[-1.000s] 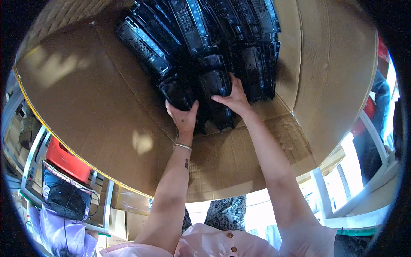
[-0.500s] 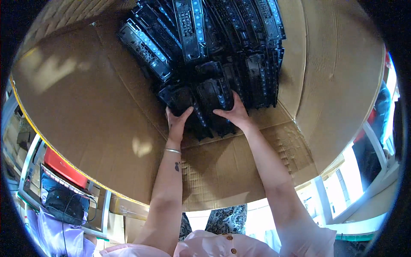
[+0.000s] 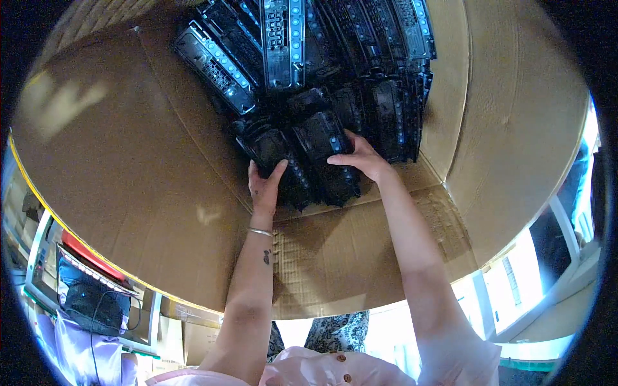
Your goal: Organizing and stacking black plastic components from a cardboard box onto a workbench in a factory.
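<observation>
Long black plastic panels (image 3: pixel 283 45), moulded with ribs and a row of round pale-blue spots, are heaped at the far end of a cardboard box. At the near end of the heap, my left hand (image 3: pixel 262 183) grips the left side of a dark plastic panel (image 3: pixel 267 148), thumb on top. Just right of it, my right hand (image 3: pixel 364 159) clasps the right side of another black panel (image 3: pixel 318 138), its thumb lying over the face. Both panels lie side by side, touching other pieces. The fingertips under them are hidden.
Tall cardboard walls (image 3: pixel 129 180) surround my arms; the near wall (image 3: pixel 335 276) passes beneath my forearms. Outside on the left are a black bag (image 3: pixel 96 305) with a cord and lilac cloth (image 3: pixel 90 347). A pale metal frame (image 3: pixel 486 302) stands at the right.
My right hand has shifted slightly to the right, along the panel's side. My left hand keeps nearly the same place and grip. The view has moved a little.
</observation>
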Demonstrator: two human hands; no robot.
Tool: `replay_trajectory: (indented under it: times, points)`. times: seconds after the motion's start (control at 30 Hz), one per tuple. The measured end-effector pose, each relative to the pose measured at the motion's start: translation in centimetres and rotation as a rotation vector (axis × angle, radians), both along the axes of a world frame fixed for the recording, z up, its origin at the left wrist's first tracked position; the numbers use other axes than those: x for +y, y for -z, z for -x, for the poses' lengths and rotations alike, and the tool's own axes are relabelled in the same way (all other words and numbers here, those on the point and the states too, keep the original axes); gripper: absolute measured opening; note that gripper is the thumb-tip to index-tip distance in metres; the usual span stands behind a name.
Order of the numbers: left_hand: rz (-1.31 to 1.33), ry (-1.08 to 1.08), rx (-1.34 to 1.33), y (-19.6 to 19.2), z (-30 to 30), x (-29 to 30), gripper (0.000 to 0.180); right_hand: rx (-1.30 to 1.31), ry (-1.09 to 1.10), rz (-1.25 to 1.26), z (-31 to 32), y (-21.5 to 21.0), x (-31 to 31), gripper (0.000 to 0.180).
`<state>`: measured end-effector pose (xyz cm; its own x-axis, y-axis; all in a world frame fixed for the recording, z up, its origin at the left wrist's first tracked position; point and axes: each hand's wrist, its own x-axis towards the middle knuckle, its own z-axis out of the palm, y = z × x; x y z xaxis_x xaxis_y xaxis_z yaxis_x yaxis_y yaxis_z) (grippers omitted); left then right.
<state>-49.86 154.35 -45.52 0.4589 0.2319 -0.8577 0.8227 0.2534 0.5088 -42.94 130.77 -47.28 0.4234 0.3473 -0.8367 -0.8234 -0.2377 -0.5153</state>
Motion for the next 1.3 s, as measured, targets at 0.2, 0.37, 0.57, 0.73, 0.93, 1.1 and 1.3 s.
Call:
replay_trajectory:
  times: [0.2, 0.37, 0.57, 0.73, 0.93, 1.1, 1.3]
  points:
    - [-0.481, 0.201, -0.065, 0.4, 0.3, 0.0, 0.061, 0.018, 0.116, 0.021, 2.1, 0.7, 0.7, 0.08]
    - [0.0, -0.046, 0.012, 0.4, 0.2, 0.7, 0.076, -0.102, 0.21, 0.142, 2.0, -0.7, 2.2, 0.092]
    - [-0.205, 0.097, 0.021, 1.3, 1.3, -0.7, 0.081, -0.32, 0.0, 0.293, 2.8, 1.4, 2.0, 0.087]
    - [0.069, 0.012, 0.024, 0.5, -0.1, 0.1, 0.083, -0.157, -0.012, 0.154, 1.3, 0.2, 1.8, 0.089]
    - [0.113, 0.088, 0.11, 1.9, 0.6, 1.2, 0.078, -0.269, 0.047, 0.198, 2.0, 1.3, 1.7, 0.097]
    - [0.303, 0.026, 0.168, 1.5, 0.3, 2.0, 0.069, -0.006, 0.085, 0.062, 0.9, -0.3, 1.2, 0.091]
    - [0.397, -0.032, 0.156, 1.1, -0.1, 2.1, 0.064, 0.198, 0.101, -0.021, 1.4, -0.4, 0.6, 0.08]
